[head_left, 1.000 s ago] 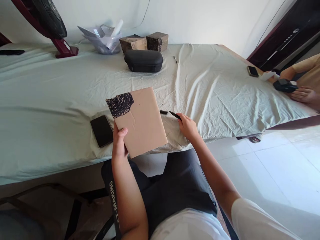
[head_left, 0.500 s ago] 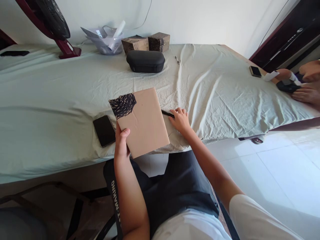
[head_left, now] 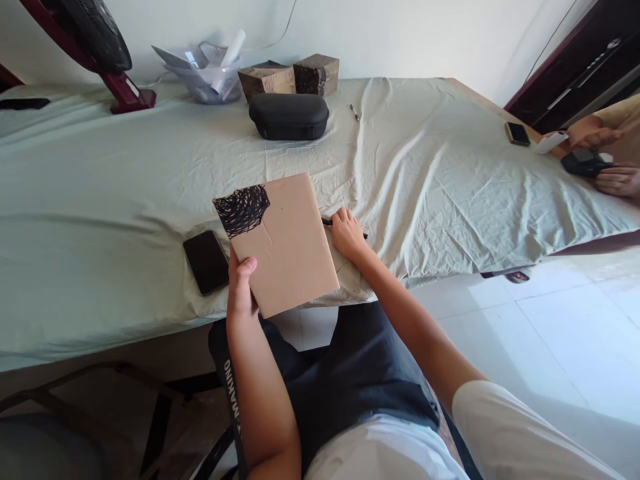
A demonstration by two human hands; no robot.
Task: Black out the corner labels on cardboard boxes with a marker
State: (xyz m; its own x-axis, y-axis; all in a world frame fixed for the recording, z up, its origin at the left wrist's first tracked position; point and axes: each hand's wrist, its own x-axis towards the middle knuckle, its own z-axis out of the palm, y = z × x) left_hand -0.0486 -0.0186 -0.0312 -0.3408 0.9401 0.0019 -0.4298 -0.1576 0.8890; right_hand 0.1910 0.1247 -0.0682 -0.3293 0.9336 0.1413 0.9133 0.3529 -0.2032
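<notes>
In my left hand (head_left: 243, 283) is a tan cardboard box or panel (head_left: 290, 247), gripped at its lower left edge with the thumb on top. Dense black scribble covers its upper left corner. My right hand (head_left: 348, 233) rests on the cloth just right of the cardboard, its fingers closed over a black pen (head_left: 327, 221). One end of the pen shows by the fingertips and the other sticks out on the right; the middle is hidden under the hand. A dark phone (head_left: 205, 262) lies beside my left hand.
A pale green cloth (head_left: 125, 173) covers the table. Along the wall stand a fan (head_left: 131, 97), a plastic basket (head_left: 213, 83), cardboard pieces (head_left: 317, 75) and a black case (head_left: 289, 117). A small pen (head_left: 355, 112) lies nearby. Another person's hands (head_left: 617, 180) hold a black object at right.
My right hand has slid left along the pen, closer to the cardboard, and its fingers have closed over it. The cardboard stays nearly still. The other person's hands have shifted.
</notes>
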